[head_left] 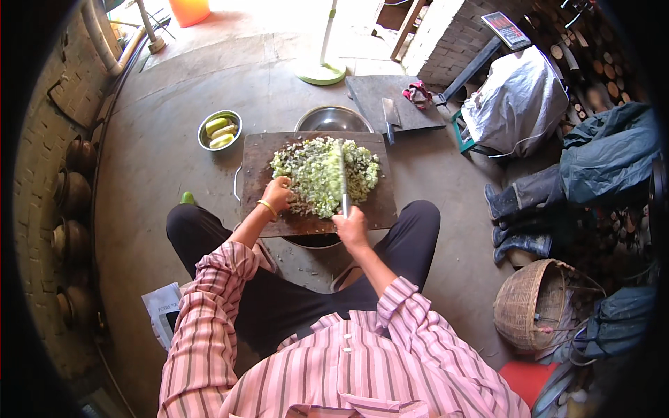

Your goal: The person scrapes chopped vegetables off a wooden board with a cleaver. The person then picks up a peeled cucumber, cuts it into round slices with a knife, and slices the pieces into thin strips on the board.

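A heap of finely chopped pale-green vegetable [313, 171] is spread over a dark wooden cutting board [258, 150] in front of me. My right hand [350, 226] grips the handle of a kitchen knife [345, 198]. Its blade points away from me, seen nearly edge-on and slightly blurred, down in the heap. My left hand [277, 195], with a yellow bangle at the wrist, rests at the heap's near left edge. Its fingers are bent and a little apart, touching the chopped bits, with no held object visible.
Left of the board stands a steel bowl [202, 132] with cut green pieces. A metal basin [334, 118] sits behind the board. A second board [425, 115] holds a cleaver [391, 115]. Boots [519, 198] and a wicker basket [519, 306] lie at the right.
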`<state>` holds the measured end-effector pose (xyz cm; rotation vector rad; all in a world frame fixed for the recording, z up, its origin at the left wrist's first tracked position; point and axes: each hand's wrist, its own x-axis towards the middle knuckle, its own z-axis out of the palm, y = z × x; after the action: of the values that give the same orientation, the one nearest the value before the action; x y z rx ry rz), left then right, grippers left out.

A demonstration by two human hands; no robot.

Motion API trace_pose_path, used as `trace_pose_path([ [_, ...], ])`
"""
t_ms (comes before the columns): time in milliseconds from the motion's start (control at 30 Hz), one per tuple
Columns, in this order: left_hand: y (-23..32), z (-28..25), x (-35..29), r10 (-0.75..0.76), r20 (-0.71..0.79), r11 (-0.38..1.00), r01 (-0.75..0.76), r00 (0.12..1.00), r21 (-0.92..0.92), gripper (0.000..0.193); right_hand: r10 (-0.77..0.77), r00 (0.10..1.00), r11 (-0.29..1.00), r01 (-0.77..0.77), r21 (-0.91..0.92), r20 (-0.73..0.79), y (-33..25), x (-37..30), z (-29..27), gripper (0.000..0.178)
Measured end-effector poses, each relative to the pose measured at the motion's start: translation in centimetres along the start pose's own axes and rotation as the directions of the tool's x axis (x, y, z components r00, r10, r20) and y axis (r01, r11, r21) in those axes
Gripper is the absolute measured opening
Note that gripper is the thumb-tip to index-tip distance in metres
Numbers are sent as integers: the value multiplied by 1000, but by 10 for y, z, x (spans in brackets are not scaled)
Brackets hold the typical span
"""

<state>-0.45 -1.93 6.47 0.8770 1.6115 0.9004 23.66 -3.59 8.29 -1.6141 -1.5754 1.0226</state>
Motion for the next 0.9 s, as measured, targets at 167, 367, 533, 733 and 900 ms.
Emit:
trace_pose_path([
  [167, -3, -14, -3, -73, -107, 974, 48, 992, -220, 43, -135, 981, 989, 141, -34, 140, -40, -13, 35, 23],
  [367, -8, -28, 4, -103, -198, 986, 73, 975, -153, 44, -171, 952, 985, 160, 63, 254, -41, -6, 65, 20],
  [533, -12, -21, 13, -78, -163, 980, 46, 984, -195, 43, 14, 932, 946, -129, 297, 361, -42, 15, 29, 10],
  [733, -2, -11, 14, 3, -160, 1000, -6, 987, -16, 46, 155, 956, 878, -249, 409, 249, -38, 33, -20, 11],
  [900, -8, -13, 16, 60, -177, 997, -49, 982, 64, 46, 196, 978, 919, -210, 335, 75, -22, 49, -32, 10],
])
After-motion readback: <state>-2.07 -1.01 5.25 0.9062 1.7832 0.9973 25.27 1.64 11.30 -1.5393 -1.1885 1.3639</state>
